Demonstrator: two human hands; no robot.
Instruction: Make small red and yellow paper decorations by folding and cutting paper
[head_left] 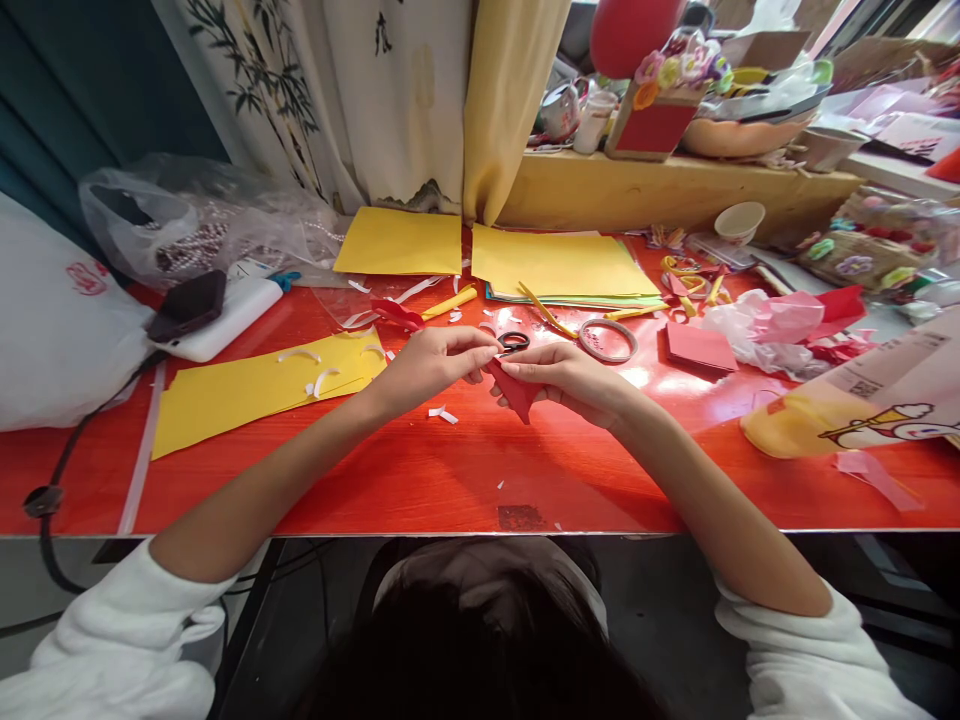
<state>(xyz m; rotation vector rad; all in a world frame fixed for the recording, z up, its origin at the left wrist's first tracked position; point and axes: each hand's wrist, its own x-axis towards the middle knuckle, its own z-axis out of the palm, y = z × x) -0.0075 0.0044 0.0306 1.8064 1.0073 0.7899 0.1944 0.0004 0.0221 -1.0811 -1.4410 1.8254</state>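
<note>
Both my hands meet above the red tabletop around a small folded piece of red paper (517, 392). My right hand (577, 382) is closed on it, with the thumb on top and a pointed end hanging down below the fingers. My left hand (446, 362) pinches at the paper's upper left edge, and its fingertips partly hide that spot. Just behind the fingertips are the black scissors handles (514, 341); their blades do not show. To the right of them lies a roll of tape (607, 341). White paper scraps (444, 414) lie below my left hand.
Yellow paper sheets (397, 240) and a coloured paper stack (562, 265) lie at the back. Long yellow paper (255, 390) is at the left, near a phone (187, 305). On the right are red paper squares (700, 347), crumpled tissue (780, 325) and a drink cup (862, 385).
</note>
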